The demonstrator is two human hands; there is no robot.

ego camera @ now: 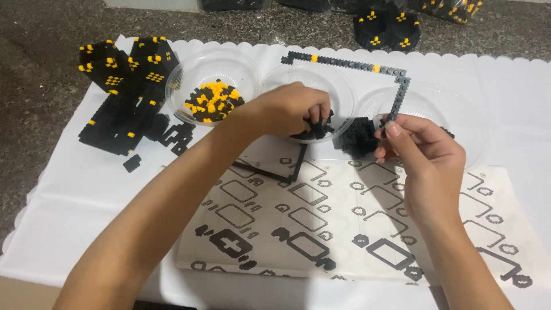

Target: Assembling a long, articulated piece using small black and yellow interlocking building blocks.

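While left grip [298,109] clenches black bricks [315,129] in middle bowl [344,86], right grip [422,146] pinches brick strip [399,97] end — fingertips closed.

A cloth [74,195] covers most of the frame, lying on the table [34,86]. At upper left on the cloth stands a block model [123,95]. Right of it, three bowls sit in a row: the left bowl [183,72] holds loose bricks [213,101], the middle bowl [338,80] lies under the left hand [290,109], and the right bowl [436,103] lies behind the right hand [422,152]. A brick strip [350,64] runs above the middle bowl and bends down to the right hand. An instruction sheet [344,224] lies on the cloth in the lower centre and right, below the bowls. More models [387,26] sit at the top edge, off the cloth.
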